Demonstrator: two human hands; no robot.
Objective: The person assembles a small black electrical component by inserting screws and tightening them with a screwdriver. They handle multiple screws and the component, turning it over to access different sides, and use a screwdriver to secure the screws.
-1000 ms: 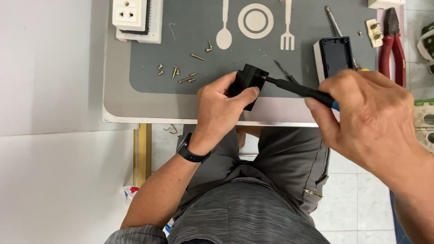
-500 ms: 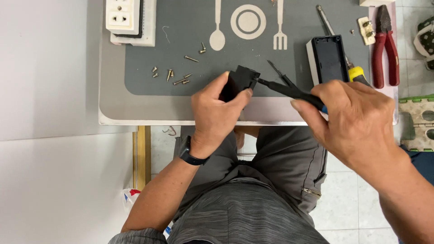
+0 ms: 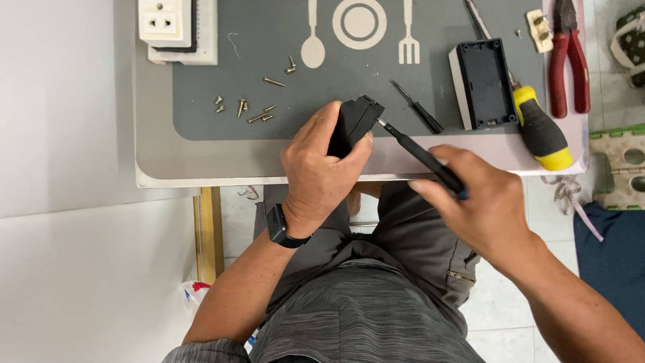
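Above the worktop (image 3: 201,168) edge, my left hand (image 3: 319,165) clamps a black box (image 3: 356,121); my right hand (image 3: 487,202) grips a screwdriver (image 3: 416,151), tip at its side. I judge the box light, rigid, smooth plastic, best pinched across its flat sides.

L hand (image 3: 321,168) holds black plastic part (image 3: 356,121); R hand (image 3: 487,202) w/ slim screwdriver (image 3: 420,153), tip touching it.

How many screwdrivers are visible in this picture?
3. A thin black screwdriver is in the right hand; a small black one lies on the grey mat; a yellow-and-black-handled one lies beside the black plastic box.
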